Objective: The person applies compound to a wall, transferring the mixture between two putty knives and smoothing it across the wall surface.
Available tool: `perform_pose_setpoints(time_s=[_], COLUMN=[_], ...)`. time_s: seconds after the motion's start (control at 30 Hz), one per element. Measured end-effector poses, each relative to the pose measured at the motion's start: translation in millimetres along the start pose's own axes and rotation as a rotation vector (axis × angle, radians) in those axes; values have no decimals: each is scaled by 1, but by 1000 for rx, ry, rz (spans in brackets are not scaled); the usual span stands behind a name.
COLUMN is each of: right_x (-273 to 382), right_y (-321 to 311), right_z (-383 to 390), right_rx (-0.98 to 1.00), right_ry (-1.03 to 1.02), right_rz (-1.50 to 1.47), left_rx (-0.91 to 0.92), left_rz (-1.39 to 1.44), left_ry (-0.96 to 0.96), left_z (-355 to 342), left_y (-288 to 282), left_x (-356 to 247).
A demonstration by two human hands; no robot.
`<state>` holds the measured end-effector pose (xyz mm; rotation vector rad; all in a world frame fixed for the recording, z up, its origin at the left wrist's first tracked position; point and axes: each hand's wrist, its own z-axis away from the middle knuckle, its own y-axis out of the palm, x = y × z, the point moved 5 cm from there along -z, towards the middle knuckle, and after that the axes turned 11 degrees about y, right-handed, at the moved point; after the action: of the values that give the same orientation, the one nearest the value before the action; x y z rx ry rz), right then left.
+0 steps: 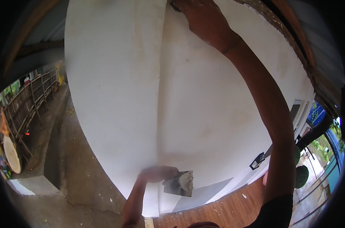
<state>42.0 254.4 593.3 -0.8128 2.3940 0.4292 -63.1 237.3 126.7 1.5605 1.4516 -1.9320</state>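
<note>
My left hand point(157, 173) is closed round the handle of a wide metal putty knife point(173, 186), low in front of the white wall point(210, 106). A lump of whitish putty point(187, 182) lies on its blade. My right arm stretches up across the wall, and my right hand point(201, 17) is at the top edge of the view, beside the vertical corner line of the wall. Its fingers are closed on a small dark tool point(174, 6), which is mostly cut off by the frame, so its kind does not show.
A black wall lamp point(257, 161) sticks out at the lower right, above a brown wood-look floor point(222, 212). On the left run a concrete floor point(85, 171), a concrete ledge point(39, 163) and a stick fence point(31, 95). Green round-topped plants point(302, 176) stand beyond my right arm.
</note>
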Motion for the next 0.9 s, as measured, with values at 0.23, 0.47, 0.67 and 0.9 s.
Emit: perform_pose_setpoints(time_s=[0.23, 0.47, 0.67, 0.9], right_x=[-35, -19, 9, -23], right_y=[-9, 23, 1, -1], right_z=[-18, -16, 19, -16], right_rx=[-104, -141, -16, -190], right_ry=[58, 7, -30, 60], right_rz=[29, 136, 75, 50], left_rx=[19, 35, 35, 30], left_rz=[50, 31, 63, 77], left_ry=[9, 30, -24, 12], left_z=[-6, -7, -2, -6], left_y=[5, 4, 0, 5], left_x=[4, 11, 6, 11])
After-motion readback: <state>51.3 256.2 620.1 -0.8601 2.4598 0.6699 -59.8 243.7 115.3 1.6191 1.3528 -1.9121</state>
